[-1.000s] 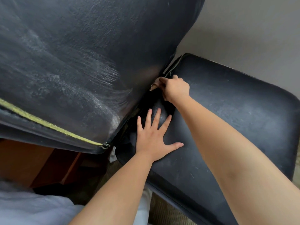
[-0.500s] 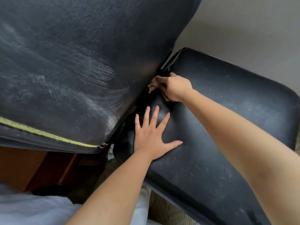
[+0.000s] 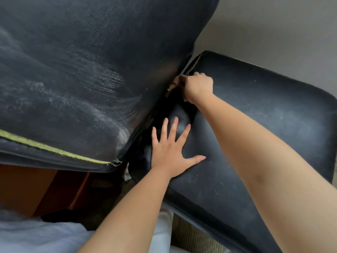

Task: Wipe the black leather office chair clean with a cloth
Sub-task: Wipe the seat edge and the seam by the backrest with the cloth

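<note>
The black leather office chair fills the view: its dusty, streaked backrest (image 3: 76,73) at the upper left and its seat (image 3: 264,125) at the right. My left hand (image 3: 169,148) lies flat with spread fingers on the seat's rear corner, pressing the leather down. My right hand (image 3: 197,86) is curled around a small beige cloth (image 3: 174,84) at the crease where backrest meets seat. Only a scrap of the cloth shows beside my fingers.
A yellow-green piping line (image 3: 54,148) runs along the backrest's lower edge. Brown wooden furniture (image 3: 36,189) stands at the lower left. A grey wall (image 3: 273,24) is behind the chair. Carpet (image 3: 191,238) shows below the seat edge.
My right hand with the cloth has slid a little further up along the crease towards the seat's back corner. My left hand stays pressed on the seat.
</note>
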### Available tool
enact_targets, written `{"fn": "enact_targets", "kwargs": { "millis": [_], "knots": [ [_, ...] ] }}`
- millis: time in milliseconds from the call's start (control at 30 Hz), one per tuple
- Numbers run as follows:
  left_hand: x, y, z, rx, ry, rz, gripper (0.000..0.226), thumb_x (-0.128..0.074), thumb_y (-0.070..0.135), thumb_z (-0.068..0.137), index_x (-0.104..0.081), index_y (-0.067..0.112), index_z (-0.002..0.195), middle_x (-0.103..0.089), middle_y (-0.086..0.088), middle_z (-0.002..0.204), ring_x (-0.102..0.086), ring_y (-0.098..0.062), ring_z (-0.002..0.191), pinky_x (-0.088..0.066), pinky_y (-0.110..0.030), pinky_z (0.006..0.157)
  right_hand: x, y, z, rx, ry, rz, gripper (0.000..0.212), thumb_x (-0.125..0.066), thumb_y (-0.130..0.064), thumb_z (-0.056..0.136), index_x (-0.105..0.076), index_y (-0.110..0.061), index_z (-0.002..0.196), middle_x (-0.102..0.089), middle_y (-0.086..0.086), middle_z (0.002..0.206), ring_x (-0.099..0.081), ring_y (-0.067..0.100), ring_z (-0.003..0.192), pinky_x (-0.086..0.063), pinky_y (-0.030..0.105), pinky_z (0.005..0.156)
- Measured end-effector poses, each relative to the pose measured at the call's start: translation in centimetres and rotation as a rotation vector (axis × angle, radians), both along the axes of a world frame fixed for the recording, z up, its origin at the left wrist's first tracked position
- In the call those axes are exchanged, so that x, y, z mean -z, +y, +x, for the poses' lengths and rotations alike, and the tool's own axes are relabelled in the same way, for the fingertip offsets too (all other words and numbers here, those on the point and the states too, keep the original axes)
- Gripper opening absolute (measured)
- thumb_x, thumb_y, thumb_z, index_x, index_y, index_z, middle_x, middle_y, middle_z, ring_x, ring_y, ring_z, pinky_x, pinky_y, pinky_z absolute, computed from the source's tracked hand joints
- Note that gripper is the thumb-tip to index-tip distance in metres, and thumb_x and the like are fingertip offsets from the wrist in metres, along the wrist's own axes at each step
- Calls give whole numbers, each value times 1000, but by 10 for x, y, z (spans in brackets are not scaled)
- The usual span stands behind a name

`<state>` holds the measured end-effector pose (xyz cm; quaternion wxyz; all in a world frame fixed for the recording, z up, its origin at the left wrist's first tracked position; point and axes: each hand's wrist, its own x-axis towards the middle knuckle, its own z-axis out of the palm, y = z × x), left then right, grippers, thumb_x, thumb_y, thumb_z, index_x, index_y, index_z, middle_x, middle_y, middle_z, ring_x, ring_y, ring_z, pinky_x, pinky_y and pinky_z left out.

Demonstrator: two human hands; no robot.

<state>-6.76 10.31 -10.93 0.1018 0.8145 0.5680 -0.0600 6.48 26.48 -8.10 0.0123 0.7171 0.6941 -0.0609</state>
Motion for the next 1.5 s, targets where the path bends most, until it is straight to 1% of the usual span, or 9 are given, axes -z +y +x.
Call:
{"fn": "enact_targets", "kwargs": {
  "millis": [100, 200, 333, 500, 700, 900, 1100, 1367, 1500],
  "knots": [
    [0, 4, -1, 9, 4, -9, 102, -7, 91, 65, 9, 39, 151, 23, -1, 158, 26, -27, 143, 15, -54, 111, -7, 10, 2, 48, 23, -67, 56, -69, -21, 79, -50, -26, 132, -52, 14, 121, -49, 33, 113, -39, 35, 80],
    [0, 4, 0, 4, 7, -46, 101, -12, 91, 67, 12, 39, 150, 26, -1, 157, 29, -26, 141, 16, -55, 112, -4, -2, 1, -34, 37, -55, 55, -68, -22, 80, -50, -24, 132, -52, 14, 117, -49, 34, 110, -37, 34, 74],
    [0, 4, 0, 1, -5, -49, 101, -13, 91, 67, 12, 40, 150, 26, 0, 157, 30, -26, 141, 15, -55, 112, 3, -13, 10, -107, 26, 46, 42, -44, -42, 95, -45, -33, 137, -55, 14, 111, -51, 36, 107, -34, 34, 71],
    [0, 5, 0, 6, 7, -43, 101, -13, 91, 67, 12, 39, 150, 26, 0, 157, 29, -26, 141, 16, -55, 112, -2, 4, 8, 38, 61, -10, 54, -64, -23, 84, -47, -28, 134, -51, 14, 118, -47, 34, 111, -37, 35, 75],
    [0, 4, 0, 1, 8, -46, 102, -11, 91, 66, 10, 39, 150, 25, 0, 158, 27, -26, 143, 13, -56, 113, 5, -13, 8, -26, 72, 25, 41, -49, -35, 94, -46, -31, 135, -53, 13, 112, -50, 35, 107, -36, 34, 71],
    [0, 5, -1, 12, 15, -82, 102, -11, 91, 66, 13, 38, 150, 28, 0, 156, 31, -25, 141, 17, -55, 111, -4, 0, 1, 54, 109, -52, 52, -67, -20, 81, -50, -28, 129, -50, 13, 117, -49, 34, 110, -36, 34, 73],
    [-3, 7, 0, 14, 46, -111, 106, 0, 92, 60, 14, 38, 150, 28, 0, 156, 30, -26, 141, 15, -56, 112, 1, -27, 1, -12, 108, -1, 43, -52, -32, 93, -45, -30, 135, -49, 12, 113, -51, 33, 106, -34, 33, 69],
    [-43, 13, -16, 104, 28, -295, 102, -48, 73, 82, 7, 25, 154, 18, 0, 160, 19, -23, 146, 4, -50, 117, -35, -92, 6, 78, 221, 70, 33, -35, -39, 100, -52, -23, 123, -48, 12, 103, -53, 33, 98, -34, 32, 64],
    [-60, -4, -30, 131, 46, -254, 88, -49, 56, 92, -3, 16, 154, 3, 0, 162, 4, -19, 148, -5, -42, 120, -48, -125, 11, 176, 294, 59, 31, -33, -39, 100, -50, -31, 125, -45, 8, 98, -54, 33, 96, -36, 30, 65]
  ]
}}
